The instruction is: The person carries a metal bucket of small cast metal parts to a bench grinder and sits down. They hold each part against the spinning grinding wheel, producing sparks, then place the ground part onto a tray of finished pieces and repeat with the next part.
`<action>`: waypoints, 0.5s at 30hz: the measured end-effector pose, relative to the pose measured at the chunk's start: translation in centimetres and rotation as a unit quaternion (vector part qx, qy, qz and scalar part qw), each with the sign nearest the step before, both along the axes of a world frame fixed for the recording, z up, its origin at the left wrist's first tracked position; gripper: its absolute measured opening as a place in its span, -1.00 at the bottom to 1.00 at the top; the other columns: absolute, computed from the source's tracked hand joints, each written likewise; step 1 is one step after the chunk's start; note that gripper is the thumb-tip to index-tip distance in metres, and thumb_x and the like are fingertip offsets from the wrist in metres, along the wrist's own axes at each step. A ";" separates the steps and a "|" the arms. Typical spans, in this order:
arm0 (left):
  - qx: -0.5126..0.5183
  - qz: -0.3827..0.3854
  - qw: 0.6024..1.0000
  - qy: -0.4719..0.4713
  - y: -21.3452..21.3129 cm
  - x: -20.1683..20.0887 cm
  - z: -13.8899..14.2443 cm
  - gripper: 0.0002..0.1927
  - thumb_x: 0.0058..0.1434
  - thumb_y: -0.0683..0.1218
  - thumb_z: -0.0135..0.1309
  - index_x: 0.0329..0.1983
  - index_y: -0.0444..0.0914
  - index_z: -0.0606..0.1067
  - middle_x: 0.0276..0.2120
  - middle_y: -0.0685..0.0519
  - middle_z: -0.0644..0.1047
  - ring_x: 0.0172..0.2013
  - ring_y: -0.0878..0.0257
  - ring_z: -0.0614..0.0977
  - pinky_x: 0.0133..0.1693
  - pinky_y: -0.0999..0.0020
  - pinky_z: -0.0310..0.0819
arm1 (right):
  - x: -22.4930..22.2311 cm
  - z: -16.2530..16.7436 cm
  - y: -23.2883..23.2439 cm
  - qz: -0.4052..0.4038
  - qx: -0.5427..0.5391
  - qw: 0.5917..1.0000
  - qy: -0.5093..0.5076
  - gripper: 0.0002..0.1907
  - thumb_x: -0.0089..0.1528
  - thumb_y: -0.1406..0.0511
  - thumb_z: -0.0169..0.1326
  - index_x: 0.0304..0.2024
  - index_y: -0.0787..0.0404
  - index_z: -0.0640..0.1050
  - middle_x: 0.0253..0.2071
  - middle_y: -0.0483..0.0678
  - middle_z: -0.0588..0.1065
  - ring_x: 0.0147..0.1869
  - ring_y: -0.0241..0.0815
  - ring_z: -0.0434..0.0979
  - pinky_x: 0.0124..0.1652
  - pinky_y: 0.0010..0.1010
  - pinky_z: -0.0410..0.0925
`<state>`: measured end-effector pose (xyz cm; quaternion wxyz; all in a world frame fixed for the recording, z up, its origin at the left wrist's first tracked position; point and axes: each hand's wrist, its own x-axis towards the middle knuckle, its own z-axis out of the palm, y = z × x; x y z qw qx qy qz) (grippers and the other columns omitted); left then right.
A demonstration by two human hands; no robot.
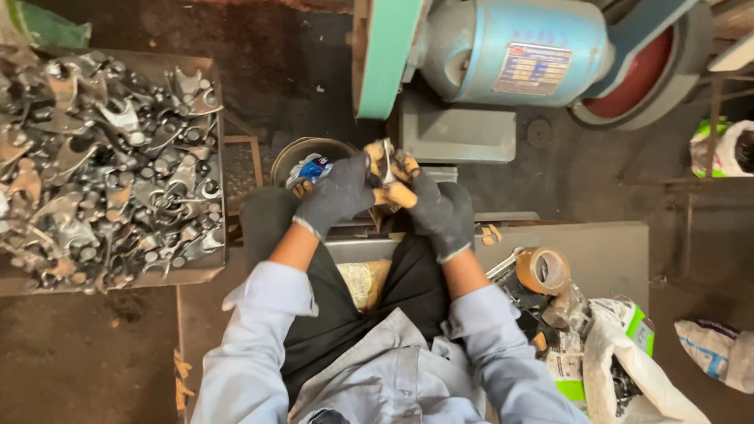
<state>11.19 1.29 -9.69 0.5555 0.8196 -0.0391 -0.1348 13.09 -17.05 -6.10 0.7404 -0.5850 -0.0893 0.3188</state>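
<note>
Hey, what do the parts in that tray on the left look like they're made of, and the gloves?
The parts in the tray look like bare metal, probably steel: grey with bright glints and some rusty brown patches. The tray itself seems dull sheet metal. The gloves on the left hand and right hand appear dark grey knit fabric with worn tan fingertips, possibly coated.

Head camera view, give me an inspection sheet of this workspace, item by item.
Surface: grey metal bench plate in front of the seated person, dark dirty floor around it.
Job's things: small metal part, partly hidden, held between both hands.
Clutter: tape roll, white sacks, round tin beside the left hand.
Grippers: left hand and right hand in dark gloves with tan fingers, both closed on the part.
Cables: nothing seen.
Surroundings: tray heaped with metal castings on the left, blue motor with a red wheel ahead.
</note>
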 end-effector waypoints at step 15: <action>-0.399 0.072 0.906 0.119 1.3 4.4 -4.1 -0.61 0.26 -0.01 0.09 0.04 -0.37 0.50 -0.16 -0.08 0.61 -0.16 0.13 0.64 -0.17 0.20 0.53 | 4.0 -4.3 3.2 -0.034 0.081 0.995 -0.039 -0.56 0.33 0.34 0.15 0.24 0.29 0.41 0.09 -0.13 0.48 0.18 -0.29 0.47 0.19 -0.45 0.35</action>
